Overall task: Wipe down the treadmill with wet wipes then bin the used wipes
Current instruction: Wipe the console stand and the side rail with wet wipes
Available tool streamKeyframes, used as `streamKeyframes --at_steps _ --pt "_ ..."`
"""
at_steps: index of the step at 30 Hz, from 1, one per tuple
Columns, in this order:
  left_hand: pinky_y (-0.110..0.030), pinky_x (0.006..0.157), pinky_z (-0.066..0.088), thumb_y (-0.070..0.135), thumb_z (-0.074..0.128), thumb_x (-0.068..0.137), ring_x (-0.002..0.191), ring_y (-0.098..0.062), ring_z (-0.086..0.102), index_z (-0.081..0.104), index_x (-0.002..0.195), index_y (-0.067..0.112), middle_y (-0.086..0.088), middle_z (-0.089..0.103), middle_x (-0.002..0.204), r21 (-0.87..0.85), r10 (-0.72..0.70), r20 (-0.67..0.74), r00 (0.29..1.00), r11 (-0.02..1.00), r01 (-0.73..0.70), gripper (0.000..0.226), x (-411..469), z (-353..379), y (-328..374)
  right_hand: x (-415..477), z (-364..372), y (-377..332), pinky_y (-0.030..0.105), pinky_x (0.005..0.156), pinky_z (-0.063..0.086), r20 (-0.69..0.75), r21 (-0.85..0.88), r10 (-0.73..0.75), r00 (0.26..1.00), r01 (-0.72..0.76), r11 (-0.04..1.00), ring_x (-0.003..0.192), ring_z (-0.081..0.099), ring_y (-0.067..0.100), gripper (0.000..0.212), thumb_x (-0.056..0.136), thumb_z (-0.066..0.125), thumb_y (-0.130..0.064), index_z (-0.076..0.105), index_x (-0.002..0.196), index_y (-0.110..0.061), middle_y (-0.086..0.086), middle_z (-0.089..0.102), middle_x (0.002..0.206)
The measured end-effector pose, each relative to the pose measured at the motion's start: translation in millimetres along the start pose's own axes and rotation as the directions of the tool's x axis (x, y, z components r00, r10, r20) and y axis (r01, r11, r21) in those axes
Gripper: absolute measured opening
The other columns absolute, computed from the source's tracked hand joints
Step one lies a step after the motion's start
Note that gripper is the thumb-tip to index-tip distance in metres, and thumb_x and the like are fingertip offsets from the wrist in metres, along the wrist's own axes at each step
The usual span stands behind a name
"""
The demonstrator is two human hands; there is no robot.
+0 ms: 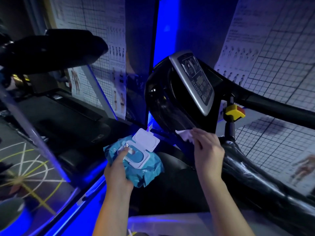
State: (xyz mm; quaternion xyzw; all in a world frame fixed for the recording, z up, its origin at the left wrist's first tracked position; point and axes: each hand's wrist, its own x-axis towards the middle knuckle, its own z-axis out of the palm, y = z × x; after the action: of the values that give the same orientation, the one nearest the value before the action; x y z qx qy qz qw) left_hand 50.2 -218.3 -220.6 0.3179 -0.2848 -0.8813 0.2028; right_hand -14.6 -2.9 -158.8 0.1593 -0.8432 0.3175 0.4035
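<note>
Dim room, blue strip light. The treadmill console is a silver-framed panel with a dark display, tilted and set in a glossy black housing.

Person's left hand, below and left of the console, holds a teal wet wipes pack from underneath. Its fingers are curled round the pack's near edge, hidden beneath it. The thumb presses on top beside the dispensing opening. The pack's white flip lid stands open, folded back toward the console base.

Person's right hand, directly below the console, pinches a white wet wipe, with the fingers clamped on it against the thumb. The wipe is crumpled and its far edge touches the lower rim of the black housing. It hangs clear of the pack, just right of the open lid.

Right of the console, a yellow safety clip with a red part sits on a black post. A black handrail, wrapped in shiny film, runs from below the console toward the lower right.

Behind the console on both sides hang white grid charts printed with body figures. Far left of the console stands another dark machine. Below it the floor is painted with white and yellow lines radiating inside a circle
</note>
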Motion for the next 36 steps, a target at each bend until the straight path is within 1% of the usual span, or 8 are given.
streamKeyframes --at_steps 8,12,17,23,26,31,33,36 --pt "-0.051 0.081 0.064 0.016 0.090 0.076 0.095 -0.031 0.079 0.077 0.119 0.012 -0.010 0.081 0.107 0.041 0.012 -0.036 0.999 0.999 -0.010 0.045 -2 -4 3 22 48 -34 0.023 0.080 0.046 0.113 0.050 -0.177 0.978 0.173 0.984 0.095 0.053 0.022 0.028 0.085 0.055 -0.006 0.077 0.102 -0.005 0.007 0.066 0.104" --pt "-0.047 0.073 0.064 0.015 0.089 0.079 0.090 -0.030 0.080 0.077 0.120 0.012 -0.010 0.081 0.105 0.042 -0.011 -0.017 1.000 0.999 0.011 0.043 -4 -5 -2 -22 32 -14 0.019 0.091 0.045 0.049 0.053 -0.049 0.998 0.047 0.997 0.102 0.055 0.020 0.027 0.085 0.065 0.011 0.075 0.107 -0.001 0.004 0.066 0.112" --pt "-0.045 0.073 0.064 0.015 0.088 0.080 0.093 -0.029 0.080 0.076 0.123 0.013 -0.009 0.081 0.108 0.062 -0.008 0.013 1.000 0.998 0.007 0.044 -7 -3 -12 -62 -3 16 0.014 0.099 0.040 -0.156 -0.032 0.127 0.980 -0.133 0.991 0.103 0.061 0.024 0.016 0.091 0.067 0.004 0.076 0.104 0.002 0.008 0.070 0.111" --pt "-0.040 0.068 0.064 0.018 0.087 0.082 0.093 -0.025 0.080 0.075 0.124 0.019 -0.002 0.081 0.109 0.025 0.064 -0.031 0.997 0.998 -0.063 0.043 -25 7 -23 -21 34 -10 0.012 0.096 0.039 -0.034 0.047 0.026 0.999 -0.025 0.999 0.109 0.054 0.017 0.027 0.096 0.053 -0.009 0.074 0.109 0.002 0.007 0.066 0.116" --pt "-0.039 0.066 0.064 0.019 0.087 0.082 0.087 -0.021 0.080 0.076 0.123 0.021 0.002 0.082 0.103 0.024 0.089 -0.046 0.995 0.996 -0.088 0.043 -31 14 -19 -29 23 -6 0.003 0.097 0.031 -0.105 0.073 0.162 0.981 -0.155 0.985 0.109 0.051 0.002 0.021 0.097 0.057 -0.008 0.074 0.109 -0.007 -0.002 0.064 0.116" --pt "-0.039 0.068 0.064 0.015 0.086 0.084 0.081 -0.019 0.080 0.075 0.123 0.021 0.003 0.082 0.099 0.015 0.104 -0.039 0.994 0.994 -0.104 0.040 -37 17 -17 -57 -17 15 0.005 0.089 0.037 -0.287 0.033 0.236 0.928 -0.237 0.971 0.093 0.055 0.014 0.020 0.086 0.070 0.013 0.077 0.098 -0.001 0.007 0.059 0.103" --pt "-0.040 0.069 0.064 0.016 0.086 0.085 0.082 -0.018 0.080 0.075 0.124 0.022 0.004 0.082 0.099 0.026 0.114 -0.037 0.993 0.993 -0.114 0.041 -39 16 -19 -47 -17 8 0.002 0.080 0.035 -0.288 0.054 0.274 0.917 -0.271 0.961 0.085 0.045 0.005 0.024 0.083 0.066 0.018 0.076 0.092 -0.001 0.002 0.048 0.098" --pt "-0.037 0.070 0.063 0.016 0.084 0.086 0.087 -0.019 0.080 0.075 0.125 0.022 0.004 0.082 0.101 0.039 0.109 -0.001 0.994 0.993 -0.109 0.040 -42 15 -17 -22 -3 -12 0.006 0.074 0.035 -0.180 0.070 0.252 0.951 -0.243 0.968 0.079 0.044 0.011 0.030 0.084 0.065 0.015 0.076 0.095 -0.011 -0.001 0.043 0.094"
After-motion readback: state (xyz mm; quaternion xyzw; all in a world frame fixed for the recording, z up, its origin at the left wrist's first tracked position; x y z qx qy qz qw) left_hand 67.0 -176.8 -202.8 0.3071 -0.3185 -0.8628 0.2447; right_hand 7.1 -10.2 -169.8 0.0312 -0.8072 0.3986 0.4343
